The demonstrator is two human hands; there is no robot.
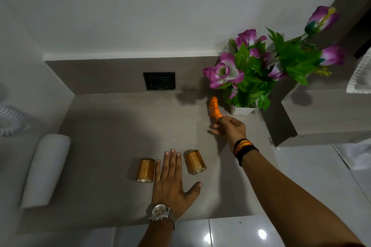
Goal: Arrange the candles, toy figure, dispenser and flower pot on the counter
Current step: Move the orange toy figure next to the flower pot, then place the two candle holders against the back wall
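While the left hand (170, 182) lies flat and spread on the desk (104, 126), palm down and holding nothing, two gold candles (146, 170) flank its fingers: one just beside the little finger, the other (195, 162) just beside the index finger, tilted slightly. Both look like rigid metallic or glass cups with smooth, shiny sides, probably slippery and prone to chipping, so wrapping the fingers round the barrel would serve better than pinching the rim.

Farther out, the right hand (228, 126) is closed around the lower end of the orange striped toy figure (214, 107), thumb and fingertips pinching it so that its upper part sticks up clear of the desk. It appears small, light and stiff, likely plastic or rubber, and a light pinch seems enough.

Just beyond stands the flower pot (242, 110), a small white container near the back wall, with tall purple blooms and green leaves. It looks top-heavy; I would take it by the pot, not the stems.

No dispenser is visible.
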